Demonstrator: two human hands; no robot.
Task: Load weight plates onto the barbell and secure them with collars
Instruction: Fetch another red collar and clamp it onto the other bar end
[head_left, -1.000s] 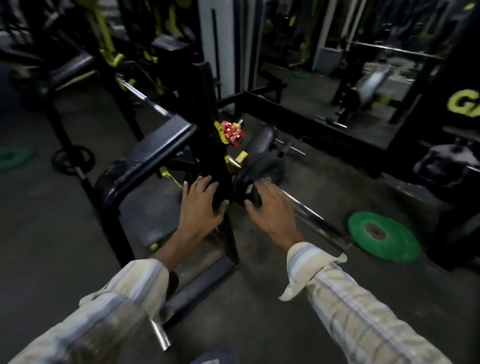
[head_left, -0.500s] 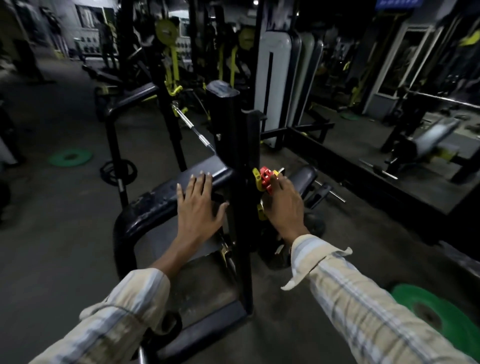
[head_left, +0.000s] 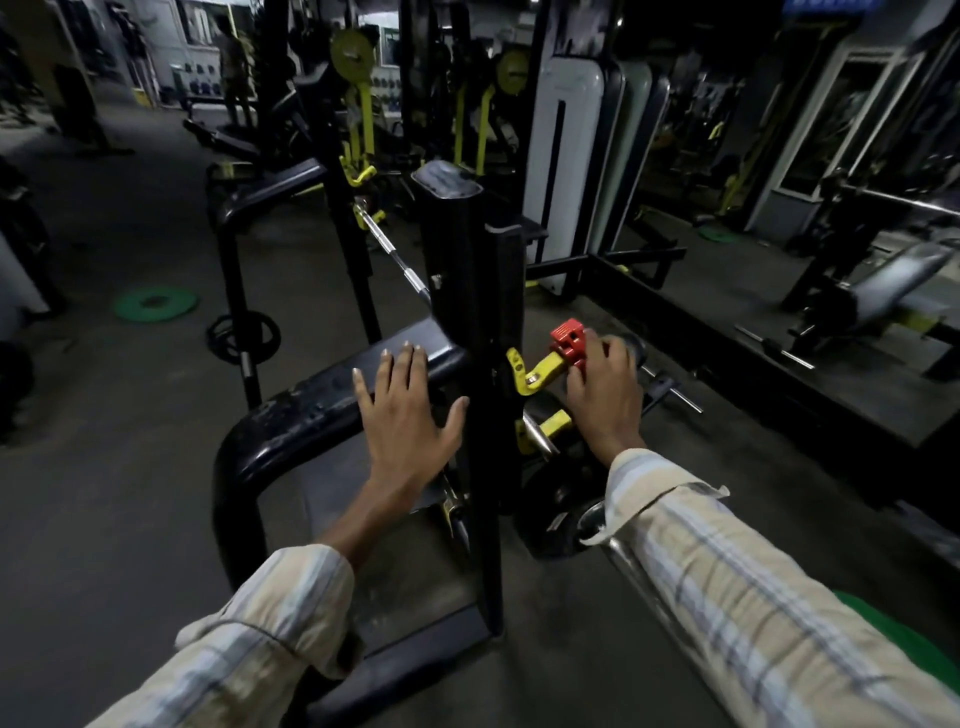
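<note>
Red collar up on yellow peg, right of black post. Right hand on collar, fingers curled round it. Left hand spread flat on black rail, left of post. Black plate low, under right wrist. Right hand nearer; pull collar off along peg, away from post.

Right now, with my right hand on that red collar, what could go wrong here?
1. Your right hand grips the red collar sitting on a yellow hook of the rack upright; pulled at an angle, it may snag or slip from your fingers.
2. The black plate and bar end lie low under your right arm, so a dropped collar could bounce off them.
3. Your left hand only rests flat on the black frame rail, giving little bracing.
</note>
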